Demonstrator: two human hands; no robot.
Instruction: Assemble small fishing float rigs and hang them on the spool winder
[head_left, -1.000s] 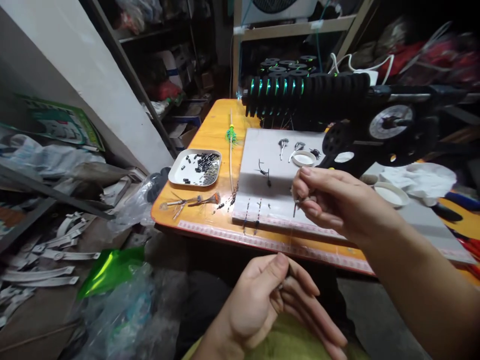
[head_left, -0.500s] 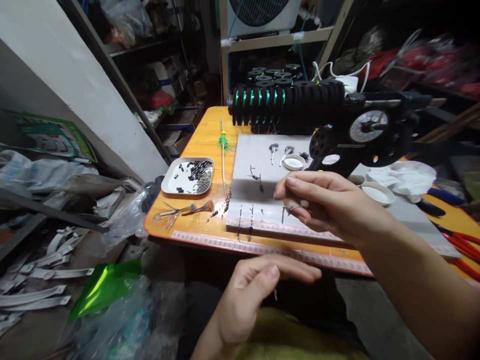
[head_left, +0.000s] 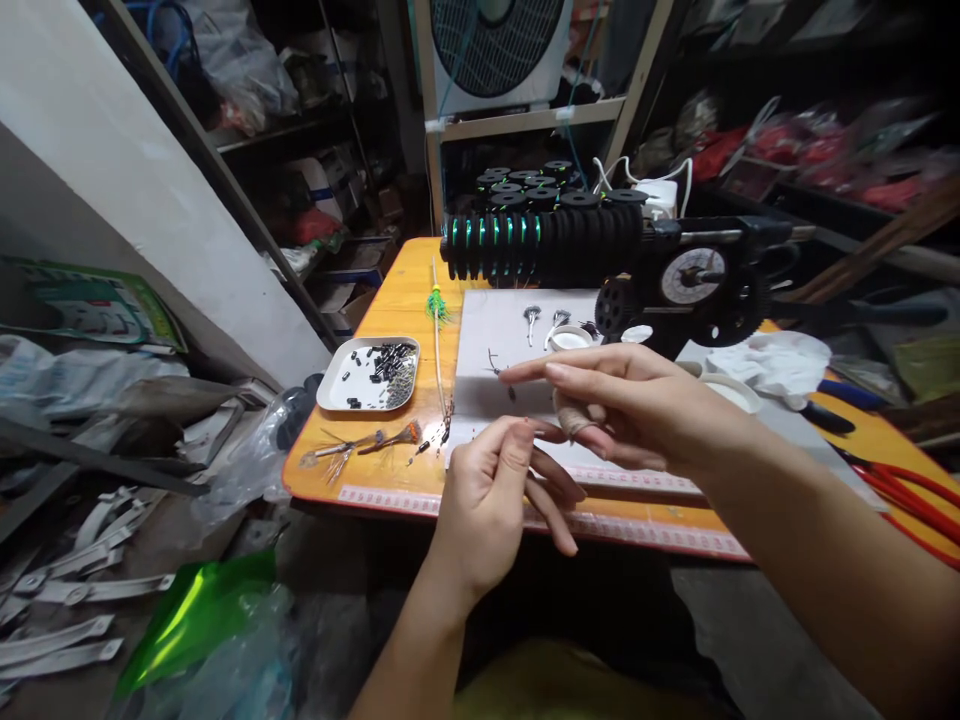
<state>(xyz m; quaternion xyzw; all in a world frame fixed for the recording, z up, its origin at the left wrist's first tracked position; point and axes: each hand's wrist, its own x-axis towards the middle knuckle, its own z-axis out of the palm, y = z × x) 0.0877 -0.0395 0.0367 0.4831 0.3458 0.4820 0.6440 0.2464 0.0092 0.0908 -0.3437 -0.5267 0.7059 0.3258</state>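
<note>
My left hand (head_left: 491,500) is in front of the table's near edge, thumb pressed on the index finger and the other fingers reaching right. Whatever is in that pinch is too small to make out. Just above and to the right, my right hand (head_left: 626,405) points its index finger left over the grey board (head_left: 480,330). Its thumb lies against the index finger and the other fingers curl, one wearing a beige wrap (head_left: 570,415). I cannot make out anything thin held there. Beyond the fingertip, a small dark wire-like piece (head_left: 493,362) stands on the board.
A white tray (head_left: 324,385) of black tubes and small metal parts is at the left. Wire bundles (head_left: 375,440) lie before it. Black spools (head_left: 555,250) stand behind the board. Red-handled pliers (head_left: 900,490) rest at the right, and a pink measuring tape (head_left: 645,535) runs along the front edge.
My left hand has risen towards the board, its fingers spreading below the right hand. My right index finger has stretched out to the left. The view has shifted slightly.
</note>
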